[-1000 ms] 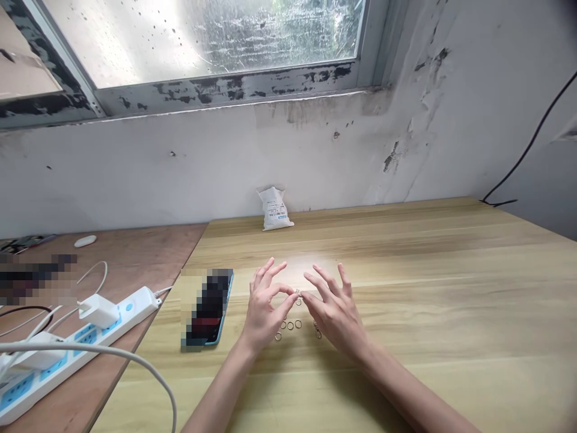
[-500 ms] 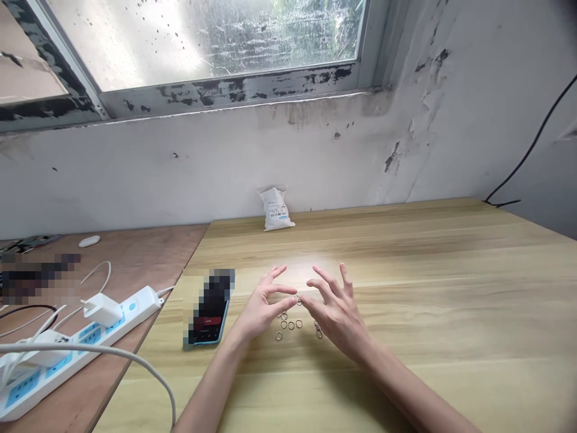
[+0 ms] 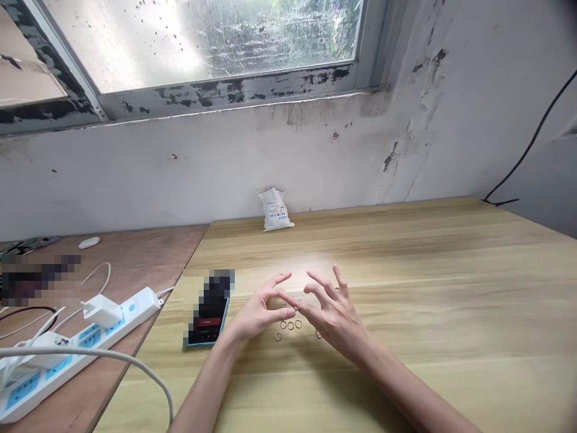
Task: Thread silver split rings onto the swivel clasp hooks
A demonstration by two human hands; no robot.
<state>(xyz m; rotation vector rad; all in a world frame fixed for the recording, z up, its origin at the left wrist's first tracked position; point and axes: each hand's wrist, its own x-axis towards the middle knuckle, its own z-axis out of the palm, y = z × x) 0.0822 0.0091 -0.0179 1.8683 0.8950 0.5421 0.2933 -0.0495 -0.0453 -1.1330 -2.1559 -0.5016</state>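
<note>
Lying flat on the pale, straight-grained wooden counter (image 3: pixel 406 288), several small round metal rings (image 3: pixel 291 325) form a loose cluster (thin wire hoops, dull silver). Both forearms reach in from the lower edge, wrists raised. The left hand (image 3: pixel 255 314) and right hand (image 3: pixel 336 319) meet directly above the cluster, spare fingers fanned upward. Each grip is narrow: thumb and forefinger tips converge at one point just over the rings, but whether a ring is clamped there cannot be told. A blue-cased phone (image 3: pixel 208 319) lies near the left wrist.
</note>
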